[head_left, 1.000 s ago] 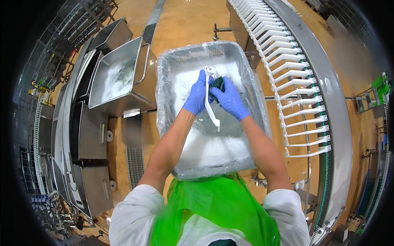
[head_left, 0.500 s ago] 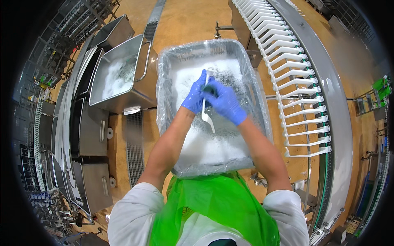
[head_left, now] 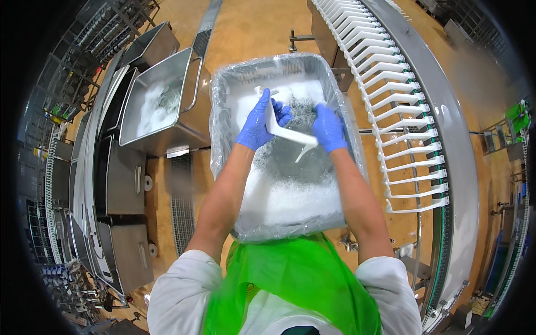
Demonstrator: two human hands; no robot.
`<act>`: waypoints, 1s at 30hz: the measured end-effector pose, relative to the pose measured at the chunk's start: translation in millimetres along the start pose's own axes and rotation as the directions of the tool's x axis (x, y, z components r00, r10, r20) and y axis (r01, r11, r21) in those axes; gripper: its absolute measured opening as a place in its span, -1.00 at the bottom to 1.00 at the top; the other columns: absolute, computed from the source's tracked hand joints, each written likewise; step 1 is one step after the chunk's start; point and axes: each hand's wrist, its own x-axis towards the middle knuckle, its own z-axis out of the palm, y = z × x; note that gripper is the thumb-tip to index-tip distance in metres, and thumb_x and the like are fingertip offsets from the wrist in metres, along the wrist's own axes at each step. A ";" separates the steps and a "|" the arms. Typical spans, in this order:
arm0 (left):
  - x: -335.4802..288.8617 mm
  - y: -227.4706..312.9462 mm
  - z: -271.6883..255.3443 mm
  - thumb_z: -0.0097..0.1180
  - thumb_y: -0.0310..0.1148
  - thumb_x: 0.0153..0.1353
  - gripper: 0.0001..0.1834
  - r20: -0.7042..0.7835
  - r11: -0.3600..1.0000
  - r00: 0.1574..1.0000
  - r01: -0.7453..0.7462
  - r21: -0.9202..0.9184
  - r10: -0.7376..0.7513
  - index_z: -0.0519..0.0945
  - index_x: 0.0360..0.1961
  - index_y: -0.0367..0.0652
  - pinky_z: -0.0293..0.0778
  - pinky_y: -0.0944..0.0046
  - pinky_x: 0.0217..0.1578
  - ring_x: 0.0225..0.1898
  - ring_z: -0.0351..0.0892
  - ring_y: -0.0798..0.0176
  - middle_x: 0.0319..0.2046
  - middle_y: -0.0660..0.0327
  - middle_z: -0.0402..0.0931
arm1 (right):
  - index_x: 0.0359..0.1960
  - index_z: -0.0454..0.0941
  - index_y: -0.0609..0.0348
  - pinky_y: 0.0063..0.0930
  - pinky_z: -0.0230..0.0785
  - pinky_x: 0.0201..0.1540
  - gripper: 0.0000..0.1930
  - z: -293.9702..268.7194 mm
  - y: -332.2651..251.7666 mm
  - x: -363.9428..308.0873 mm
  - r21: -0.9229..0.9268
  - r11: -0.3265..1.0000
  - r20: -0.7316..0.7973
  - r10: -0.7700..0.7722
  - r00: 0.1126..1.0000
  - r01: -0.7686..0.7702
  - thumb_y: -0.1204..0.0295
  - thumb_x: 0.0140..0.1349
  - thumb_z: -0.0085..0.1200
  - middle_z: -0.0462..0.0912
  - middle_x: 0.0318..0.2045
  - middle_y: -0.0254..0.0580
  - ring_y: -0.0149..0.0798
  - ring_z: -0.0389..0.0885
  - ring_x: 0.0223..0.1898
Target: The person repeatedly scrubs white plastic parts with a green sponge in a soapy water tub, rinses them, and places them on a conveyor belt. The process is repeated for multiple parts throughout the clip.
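Note:
My left hand (head_left: 258, 123), in a blue glove, is closed around a bent white plastic arm (head_left: 291, 135). The arm is held tilted above the suds, with its hooked end toward my right hand. My right hand (head_left: 329, 129), also gloved in blue and smeared by motion, is curled beside that hooked end. A bit of dark green scrubbing pad (head_left: 316, 110) shows at its fingers; most of it is hidden. Below both hands is a large grey tub (head_left: 219, 139) lined with clear plastic, holding soapy water with white foam (head_left: 279, 195).
On the right, a curved conveyor (head_left: 446, 111) carries a row of similar white arms (head_left: 410, 148). At the left stands a steel bin (head_left: 192, 125) with foamy water, and more steel bins (head_left: 125, 178) line that side. A floor drain grate (head_left: 181, 195) runs between.
My hands have moved apart, the right one away to the right. The white arm has turned from nearly upright to slanting toward the right, still in my left hand.

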 end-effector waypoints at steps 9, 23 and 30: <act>24.1 16.1 -57.7 -0.19 0.38 0.23 -0.27 0.263 0.973 0.964 0.095 -0.210 -0.037 0.47 -0.12 -0.16 0.34 0.32 -0.46 -0.58 0.31 0.32 -0.61 0.34 0.32 | 0.03 0.54 0.18 -0.31 0.44 0.02 -0.65 -22.2 -8.1 11.7 0.104 0.978 0.463 0.112 0.879 -0.179 0.36 0.26 -0.10 0.63 -0.12 0.15 -0.09 0.63 -0.04; 18.7 -31.6 -15.8 -0.17 0.12 0.39 -0.44 0.165 0.993 0.984 0.045 0.106 -0.062 0.45 0.11 -0.12 0.49 0.20 0.00 -0.07 0.52 0.24 -0.05 0.17 0.52 | 0.44 -0.23 0.23 0.08 -0.12 0.38 -0.28 -4.1 -78.1 -15.8 0.320 0.919 -0.055 -0.226 0.973 0.232 0.28 0.36 -0.19 -0.15 0.42 0.27 0.20 -0.04 0.42; 42.4 -2.8 -41.8 -0.22 0.33 0.28 -0.43 0.034 0.993 0.993 -0.115 -0.017 0.116 0.45 -0.29 0.03 0.37 0.35 -0.58 -0.59 0.34 0.39 -0.59 0.37 0.31 | 0.40 0.05 0.03 -0.12 0.46 -0.12 -0.38 -27.6 -67.9 -24.0 0.445 0.893 0.424 -0.142 0.895 -0.069 0.32 0.33 -0.07 0.54 -0.04 0.17 0.10 0.61 -0.22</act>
